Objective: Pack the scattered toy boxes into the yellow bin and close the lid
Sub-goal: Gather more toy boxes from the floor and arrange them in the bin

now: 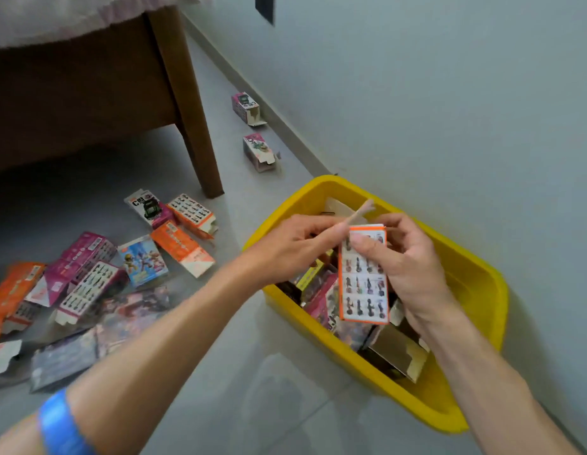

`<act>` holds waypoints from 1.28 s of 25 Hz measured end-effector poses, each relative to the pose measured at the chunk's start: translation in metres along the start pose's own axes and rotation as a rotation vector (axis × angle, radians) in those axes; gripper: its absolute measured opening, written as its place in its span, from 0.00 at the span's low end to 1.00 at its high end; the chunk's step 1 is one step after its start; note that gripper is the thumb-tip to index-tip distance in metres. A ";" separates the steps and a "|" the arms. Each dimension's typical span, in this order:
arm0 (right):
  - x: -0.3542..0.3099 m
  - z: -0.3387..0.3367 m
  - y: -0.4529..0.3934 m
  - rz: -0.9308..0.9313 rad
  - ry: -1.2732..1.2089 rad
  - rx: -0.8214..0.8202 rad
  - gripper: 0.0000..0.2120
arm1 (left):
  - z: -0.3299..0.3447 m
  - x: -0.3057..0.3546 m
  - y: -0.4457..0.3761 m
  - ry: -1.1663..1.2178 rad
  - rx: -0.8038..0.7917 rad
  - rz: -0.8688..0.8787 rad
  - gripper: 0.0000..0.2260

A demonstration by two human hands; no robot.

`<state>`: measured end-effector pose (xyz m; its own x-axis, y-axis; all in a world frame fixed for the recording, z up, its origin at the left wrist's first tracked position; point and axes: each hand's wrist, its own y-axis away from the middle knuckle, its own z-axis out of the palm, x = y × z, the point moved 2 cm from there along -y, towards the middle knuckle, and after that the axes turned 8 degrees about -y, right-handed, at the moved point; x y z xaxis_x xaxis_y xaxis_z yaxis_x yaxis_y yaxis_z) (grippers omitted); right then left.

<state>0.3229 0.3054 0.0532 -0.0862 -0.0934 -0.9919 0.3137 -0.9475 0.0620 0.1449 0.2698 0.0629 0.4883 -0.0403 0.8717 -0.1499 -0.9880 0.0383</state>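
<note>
Over the yellow bin (pixel 476 290) at the right of the frame, I see both hands busy with one orange toy box (pixel 364 277). The right hand (pixel 407 257) has its fingers curled round the box and its thumb pressed on the front, so the box stands up tall above the bin. The left hand (pixel 295 247) pinches the top flap (pixel 357 213) of that box between thumb and finger. I think it wants to fold the flap shut, so the box is neat and takes less room when it goes in. The bin sits on the floor right by the wall (pixel 449 93) and already has many boxes inside, some with open ends. I cannot see any lid. At the left of the frame lots of toy boxes on the floor (pixel 88 280) lie in a messy pile, so much of the job is left. Two more small boxes (pixel 257 152) sit near the top middle, close to the wall, past the brown bed leg (pixel 193 126). I would drop this box in next and then reach left for the pile.
</note>
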 end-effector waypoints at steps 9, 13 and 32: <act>0.075 -0.064 0.008 0.180 0.385 0.240 0.11 | 0.070 -0.042 -0.017 -0.945 -0.733 -0.322 0.30; 0.093 -0.049 0.004 0.237 0.586 0.224 0.17 | 0.055 -0.054 -0.002 -0.957 -0.606 -0.340 0.21; 0.042 0.068 0.045 -0.676 1.118 -0.076 0.08 | -0.037 -0.088 0.101 -0.561 0.626 -0.134 0.11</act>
<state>0.2690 0.2377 0.0219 0.5689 0.7283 -0.3821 0.5729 -0.6842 -0.4513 0.0551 0.1792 0.0084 0.8468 0.1781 0.5012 0.3618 -0.8836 -0.2973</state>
